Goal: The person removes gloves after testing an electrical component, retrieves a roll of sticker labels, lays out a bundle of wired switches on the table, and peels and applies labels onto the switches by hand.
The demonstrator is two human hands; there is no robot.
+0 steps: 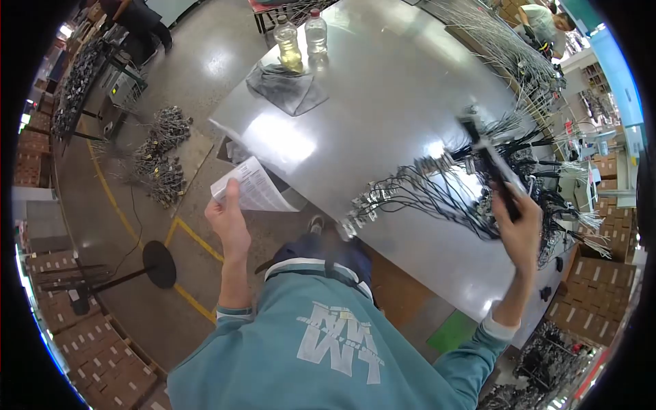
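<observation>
My left hand (230, 220) is closed on a printed white paper sheet (254, 187), thumb on top, just off the table's near left edge. In my right hand (520, 232) is a long black tool (489, 158) with a grey strip along one side. Motion smears it, and its exact kind cannot be made out. The tool is held over a spread of black cables (437, 199) with metal connector ends, lying on the grey metal table (376, 109). Some cables are hidden behind the tool and the right hand.
A grey cloth (290, 90) and two plastic bottles (288, 44) stand near the table's far left corner. More cable bundles (160, 154) lie on the left. A round black stand base (160, 264) is on the floor. Another person (547, 27) is at the far right.
</observation>
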